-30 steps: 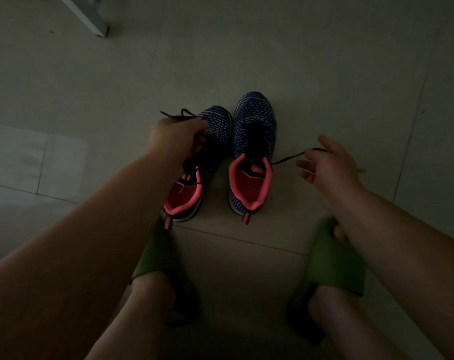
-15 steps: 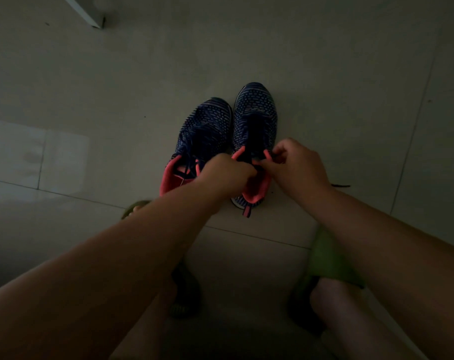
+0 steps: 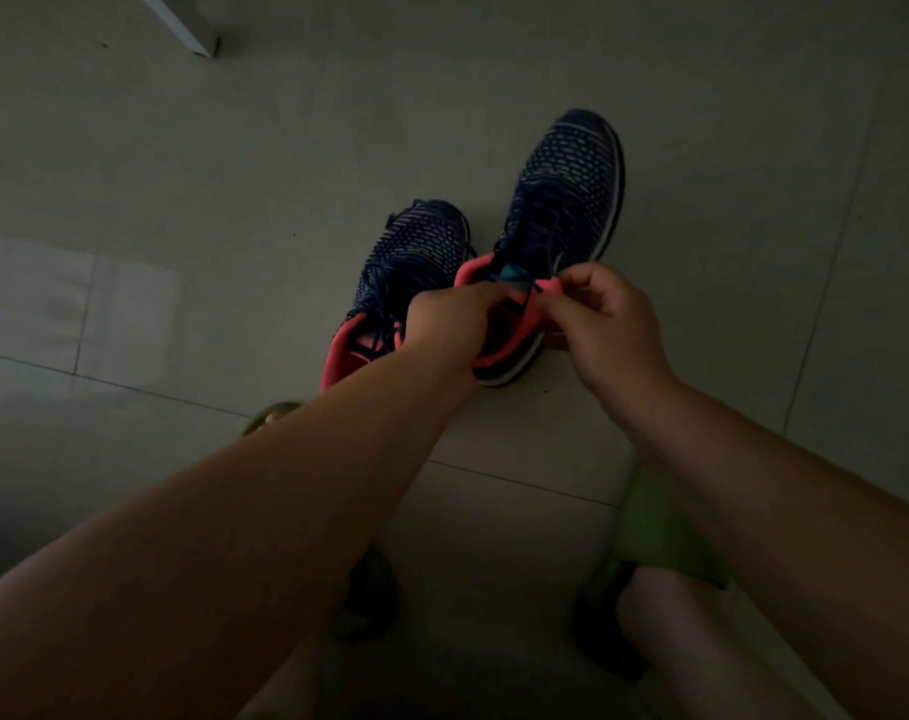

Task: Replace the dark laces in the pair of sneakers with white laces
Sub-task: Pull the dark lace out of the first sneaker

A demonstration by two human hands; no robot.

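Both dark navy sneakers are knitted cloth with a pale flecked weave: the right-hand one point(image 3: 566, 194) shows a smooth white rubbery sole edge, the left-hand one point(image 3: 416, 252) the same rough-looking mesh. Their coral-pink collar linings point(image 3: 338, 356) look soft and matt, like padded fabric. The dark woven laces point(image 3: 379, 337) are dull. The pale floor tiles point(image 3: 234, 174) are smooth with a faint sheen. The green slides point(image 3: 655, 532) look like matt foam or rubber.

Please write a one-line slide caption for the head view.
Both hands, left and right, work the dark lace at the right sneaker's collar; left sneaker alongside.
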